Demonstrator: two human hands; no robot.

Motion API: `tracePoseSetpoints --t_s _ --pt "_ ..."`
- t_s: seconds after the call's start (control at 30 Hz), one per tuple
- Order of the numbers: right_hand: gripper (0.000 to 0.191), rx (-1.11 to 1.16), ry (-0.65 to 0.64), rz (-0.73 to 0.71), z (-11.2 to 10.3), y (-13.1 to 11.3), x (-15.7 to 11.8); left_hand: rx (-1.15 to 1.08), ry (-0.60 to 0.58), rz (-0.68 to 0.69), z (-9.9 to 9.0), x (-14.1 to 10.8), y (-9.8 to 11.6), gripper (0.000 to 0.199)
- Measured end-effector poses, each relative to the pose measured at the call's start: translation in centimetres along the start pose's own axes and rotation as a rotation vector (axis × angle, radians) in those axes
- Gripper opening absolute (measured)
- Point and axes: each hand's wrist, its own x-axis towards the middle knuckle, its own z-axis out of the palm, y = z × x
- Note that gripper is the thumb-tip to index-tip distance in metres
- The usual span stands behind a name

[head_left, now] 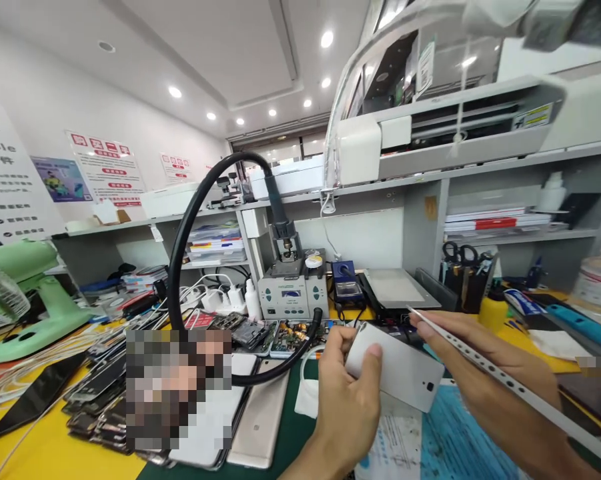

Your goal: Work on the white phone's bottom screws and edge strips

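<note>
My left hand (347, 400) is closed around a pale silver phone (397, 367), thumb on its flat face and fingers along its upper left edge. A small dark square opening shows near the phone's right corner, and the phone is tilted above the bench. In my right hand (495, 373) is a long pale pair of tweezers (510, 383) with a row of round holes along it. Their fine tip points up and left, just above the phone and apart from it. Below both hands lies a blue work mat (475, 433) with a printed white part.
A hot-air station (293, 293) stands at the back, its black hose (177, 267) looping forward. Several phones, including a gold one (260, 420), and bare boards (295, 337) lie to the left. A green fan (25, 287) is far left; scissors (459, 253) stand in a holder at right.
</note>
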Motion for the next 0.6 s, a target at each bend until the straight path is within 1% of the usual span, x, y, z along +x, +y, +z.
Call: tracePoseSetpoints --t_s 0.07,0.13,0.27,0.3,0.37,0.43,0.47,0.53,0.6 --pt "0.035 0.008 -0.004 -0.007 0.2 -0.4 0.0 0.017 -0.008 0.008 0.1 0.0 -0.1 0.024" --pt "0.032 0.015 0.049 0.037 0.4 -0.8 -0.1 0.043 -0.011 0.010 0.1 0.0 -0.1 0.027" --pt "0.023 0.104 0.046 0.164 0.4 -1.6 -0.5 0.139 -0.089 0.050 -0.6 -0.1 0.5 0.029" --pt "0.022 0.121 0.043 0.198 0.3 -1.7 -0.6 0.199 -0.109 0.073 -0.9 -0.1 0.6 0.030" --pt "0.025 0.155 0.023 0.240 0.0 -2.1 -0.6 0.391 -0.115 0.124 -1.7 -0.3 0.8 0.032" --pt "0.030 0.186 -0.019 0.249 -0.4 -2.5 -0.5 0.605 -0.105 0.189 -2.3 -0.6 0.6 0.033" --pt "0.032 0.195 -0.043 0.250 -0.6 -2.7 -0.5 0.676 -0.120 0.223 -2.6 -0.8 0.3 0.033" --pt "0.034 0.207 -0.082 0.252 -0.7 -2.8 -0.5 0.733 -0.159 0.275 -2.8 -1.0 -0.5 0.032" --pt "0.033 0.220 -0.102 0.250 -0.7 -2.7 -0.6 0.722 -0.159 0.292 -2.8 -1.1 -1.3 0.031"
